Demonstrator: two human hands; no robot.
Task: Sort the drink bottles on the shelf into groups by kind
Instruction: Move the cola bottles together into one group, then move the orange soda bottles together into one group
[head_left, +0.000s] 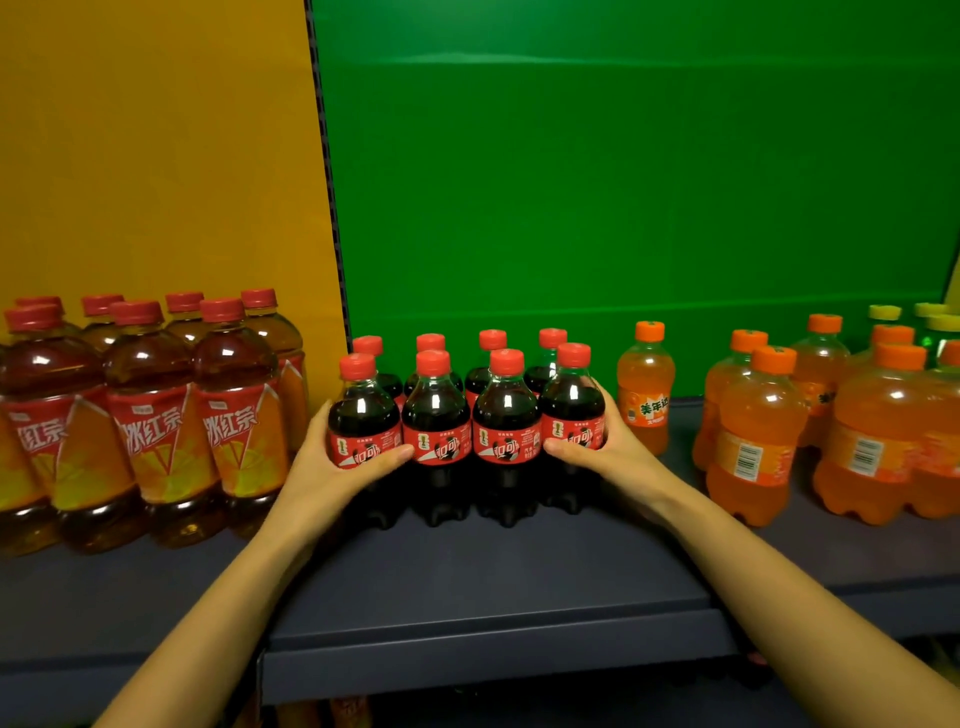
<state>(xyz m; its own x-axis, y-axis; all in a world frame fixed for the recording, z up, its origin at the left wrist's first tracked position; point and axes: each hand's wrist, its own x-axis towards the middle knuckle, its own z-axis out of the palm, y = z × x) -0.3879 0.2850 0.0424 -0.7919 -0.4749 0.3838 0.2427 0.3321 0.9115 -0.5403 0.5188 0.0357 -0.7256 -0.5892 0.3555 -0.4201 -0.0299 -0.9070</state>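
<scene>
Several small cola bottles (470, 421) with red caps stand in two rows at the middle of the dark shelf (467, 571). My left hand (332, 457) curls round the leftmost front cola bottle (363, 415), thumb across its label. My right hand (608, 447) curls round the rightmost front cola bottle (571, 410). To the left stand several larger iced tea bottles (150, 410) with red caps. A group of orange soda bottles (810, 415) stands to the right, and one orange soda bottle (645, 387) stands apart beside my right hand.
Yellow-capped green bottles (930, 327) show at the far right behind the orange ones. A yellow panel (156, 156) and a green panel (623, 182) back the shelf, split by a slotted upright (330, 171). The shelf's front strip (467, 660) is bare.
</scene>
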